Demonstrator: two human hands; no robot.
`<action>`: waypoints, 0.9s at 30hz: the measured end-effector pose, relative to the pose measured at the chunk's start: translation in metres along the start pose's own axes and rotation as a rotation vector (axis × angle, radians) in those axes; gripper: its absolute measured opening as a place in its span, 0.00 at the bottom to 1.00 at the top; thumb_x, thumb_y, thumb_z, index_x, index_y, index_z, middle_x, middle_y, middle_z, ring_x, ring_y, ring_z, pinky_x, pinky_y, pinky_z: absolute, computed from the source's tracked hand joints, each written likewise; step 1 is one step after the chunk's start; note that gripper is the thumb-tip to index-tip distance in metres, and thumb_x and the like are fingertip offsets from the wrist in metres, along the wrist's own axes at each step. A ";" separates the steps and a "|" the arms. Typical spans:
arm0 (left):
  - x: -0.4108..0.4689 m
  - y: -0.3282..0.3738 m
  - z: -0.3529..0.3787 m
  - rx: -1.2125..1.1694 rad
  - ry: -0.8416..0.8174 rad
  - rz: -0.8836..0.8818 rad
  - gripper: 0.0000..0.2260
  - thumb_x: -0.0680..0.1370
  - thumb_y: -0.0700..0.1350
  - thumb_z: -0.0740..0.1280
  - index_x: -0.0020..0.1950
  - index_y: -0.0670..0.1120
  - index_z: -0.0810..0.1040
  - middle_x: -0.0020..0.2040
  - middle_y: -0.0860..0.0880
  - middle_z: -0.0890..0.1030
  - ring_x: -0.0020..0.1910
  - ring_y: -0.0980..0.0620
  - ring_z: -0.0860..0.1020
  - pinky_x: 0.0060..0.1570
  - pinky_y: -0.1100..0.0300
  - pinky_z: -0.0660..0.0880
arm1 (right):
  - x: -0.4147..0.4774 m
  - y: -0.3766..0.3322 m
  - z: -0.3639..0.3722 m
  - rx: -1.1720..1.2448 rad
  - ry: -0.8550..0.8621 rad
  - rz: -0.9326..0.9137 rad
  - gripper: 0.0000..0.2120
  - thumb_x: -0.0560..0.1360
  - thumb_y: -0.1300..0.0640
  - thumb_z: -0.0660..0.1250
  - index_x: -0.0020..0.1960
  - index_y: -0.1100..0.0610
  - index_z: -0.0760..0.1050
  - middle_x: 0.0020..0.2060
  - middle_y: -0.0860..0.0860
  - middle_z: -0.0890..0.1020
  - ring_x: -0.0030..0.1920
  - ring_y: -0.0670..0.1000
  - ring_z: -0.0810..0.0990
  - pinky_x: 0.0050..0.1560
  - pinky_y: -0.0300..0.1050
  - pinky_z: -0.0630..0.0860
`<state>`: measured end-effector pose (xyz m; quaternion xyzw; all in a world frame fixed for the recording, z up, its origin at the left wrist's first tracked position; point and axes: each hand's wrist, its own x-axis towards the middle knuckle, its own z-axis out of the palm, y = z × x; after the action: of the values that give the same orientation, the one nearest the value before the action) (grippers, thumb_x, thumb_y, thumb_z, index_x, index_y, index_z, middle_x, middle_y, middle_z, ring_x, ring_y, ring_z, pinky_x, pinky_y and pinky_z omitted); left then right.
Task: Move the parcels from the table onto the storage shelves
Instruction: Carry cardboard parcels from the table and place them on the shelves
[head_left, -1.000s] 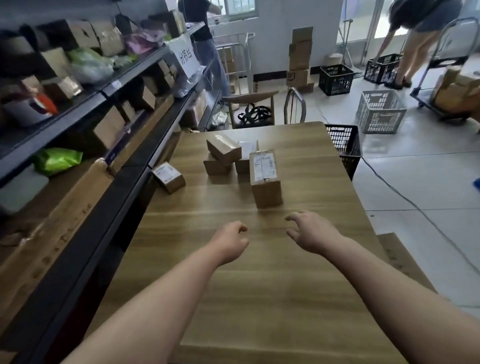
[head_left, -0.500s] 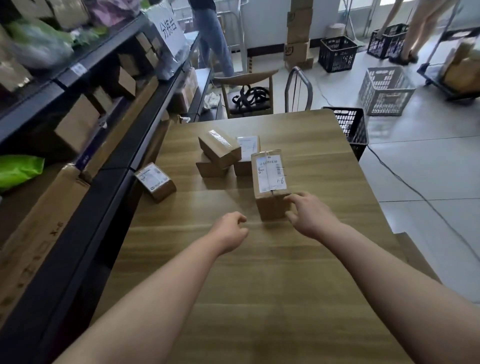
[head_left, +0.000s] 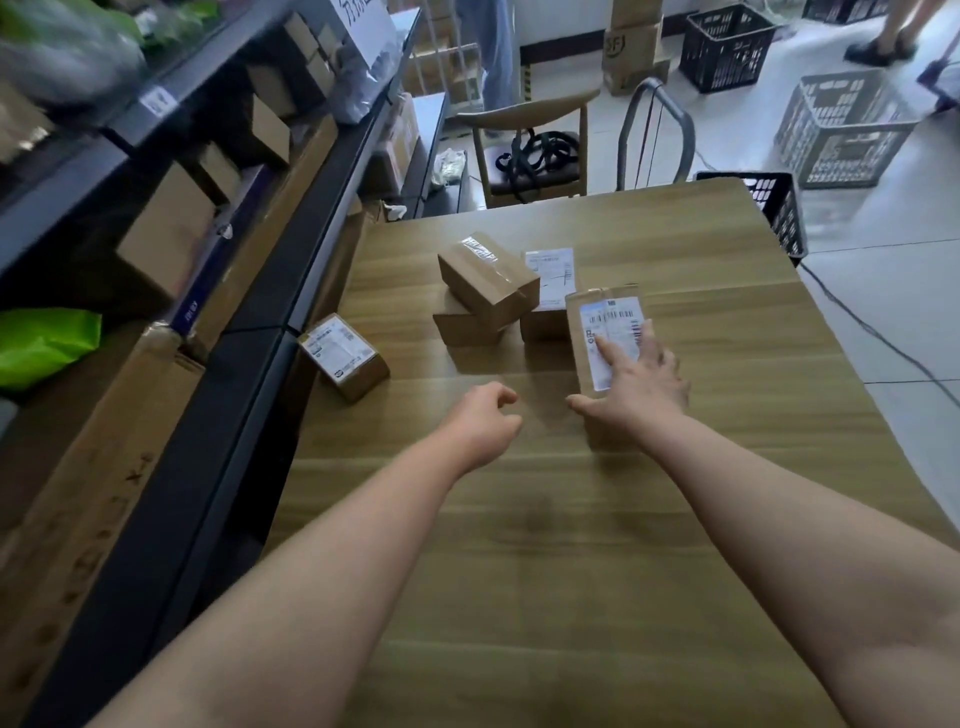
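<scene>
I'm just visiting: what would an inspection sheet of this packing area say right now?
Surface: wooden table, bare at the near end.
Job's things: nearest parcel; parcel cluster behind it; lone parcel by the storage shelves.
Clutter: green bag on a shelf; black straps on the chair.
Grips: left hand loosely curled, holding nothing; right hand rests on the nearest parcel.
Cables: dark cable across the floor.
Surroundings: crates, people standing beyond.
</scene>
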<state>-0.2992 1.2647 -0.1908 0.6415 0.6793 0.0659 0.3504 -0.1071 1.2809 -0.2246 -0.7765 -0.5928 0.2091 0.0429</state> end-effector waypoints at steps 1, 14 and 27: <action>0.006 0.000 -0.004 -0.015 0.014 0.006 0.19 0.77 0.44 0.66 0.68 0.48 0.73 0.68 0.47 0.74 0.65 0.48 0.74 0.66 0.51 0.71 | 0.000 0.001 0.000 -0.001 0.008 0.015 0.46 0.62 0.29 0.68 0.74 0.33 0.50 0.76 0.49 0.40 0.72 0.63 0.54 0.68 0.61 0.60; 0.107 0.064 -0.013 0.260 0.328 0.090 0.27 0.78 0.44 0.62 0.76 0.55 0.60 0.80 0.45 0.47 0.78 0.42 0.44 0.74 0.42 0.49 | -0.016 0.018 -0.001 0.015 -0.055 0.016 0.46 0.63 0.28 0.68 0.74 0.31 0.48 0.77 0.46 0.40 0.71 0.61 0.57 0.67 0.57 0.66; 0.156 0.072 -0.014 0.400 0.272 0.009 0.20 0.81 0.57 0.59 0.73 0.61 0.63 0.80 0.46 0.41 0.76 0.35 0.40 0.69 0.30 0.50 | -0.016 0.012 -0.004 -0.020 -0.051 0.002 0.46 0.62 0.28 0.69 0.74 0.33 0.50 0.77 0.48 0.41 0.70 0.61 0.60 0.63 0.54 0.68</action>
<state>-0.2367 1.4254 -0.2022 0.6862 0.7170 0.0175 0.1215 -0.0981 1.2631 -0.2204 -0.7719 -0.5949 0.2232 0.0197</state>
